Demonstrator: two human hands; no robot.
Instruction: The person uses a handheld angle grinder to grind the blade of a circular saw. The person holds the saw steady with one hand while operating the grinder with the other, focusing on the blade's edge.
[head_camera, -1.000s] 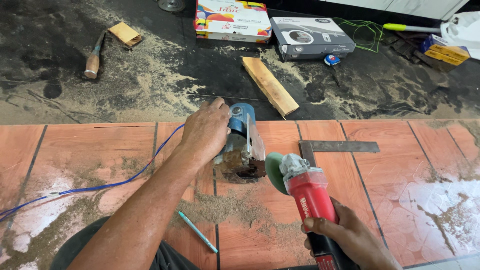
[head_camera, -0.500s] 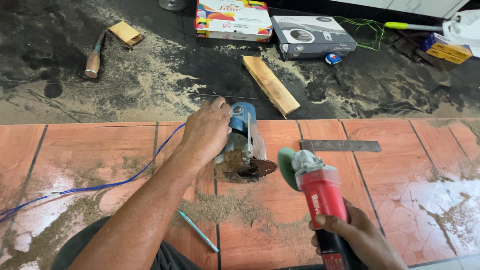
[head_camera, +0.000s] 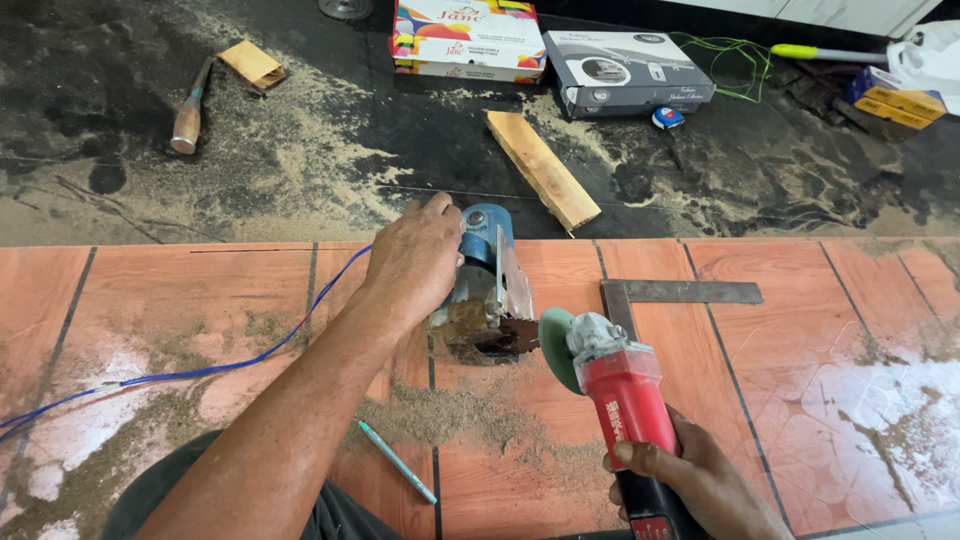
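Gripping the red grinder by its body, the right hand holds stiff, heavy metal; the left hand clasps the blue saw on the floor.

His left hand grips a blue circular saw; just beside it, his right hand holds a red angle grinder with a green disc.

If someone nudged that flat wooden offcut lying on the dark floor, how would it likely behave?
The wooden offcut looks stiff and flat, so it would probably slide, not roll. The sawdust around it may ease sliding. Being a thin slat, it is likely light.
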